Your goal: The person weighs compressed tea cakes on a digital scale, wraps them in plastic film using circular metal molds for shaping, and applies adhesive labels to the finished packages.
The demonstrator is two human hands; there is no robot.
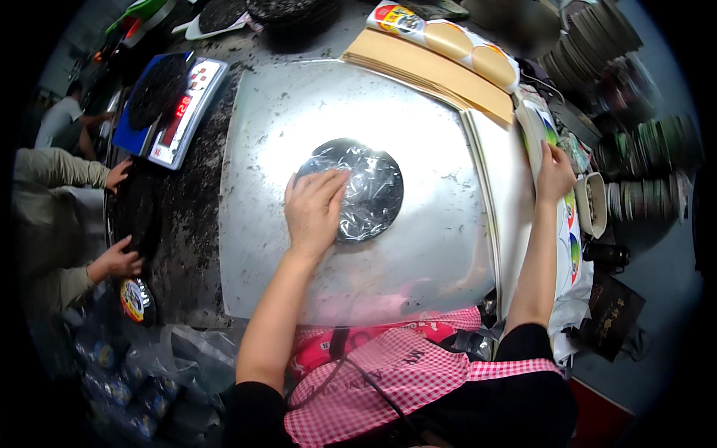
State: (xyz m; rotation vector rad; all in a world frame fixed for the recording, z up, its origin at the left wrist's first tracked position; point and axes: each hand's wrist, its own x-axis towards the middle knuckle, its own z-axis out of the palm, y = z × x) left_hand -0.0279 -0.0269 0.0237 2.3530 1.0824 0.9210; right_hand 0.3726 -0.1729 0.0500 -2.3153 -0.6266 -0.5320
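A round black cake of what looks like dried seaweed, wrapped in clear plastic film, lies on a shiny metal sheet in front of me. My left hand rests on the left part of the wrap, its fingers stretched out flat. At the right edge of the table, my right hand is closed at the border of a strip of printed round labels. Its fingertips seem to pinch the strip, though part of the grip is hidden.
A digital scale at the left carries a dark cake. A co-worker's hands are beside another dark cake. Brown paper sheets lie at the back right. A small white tray and stacked discs stand at the right.
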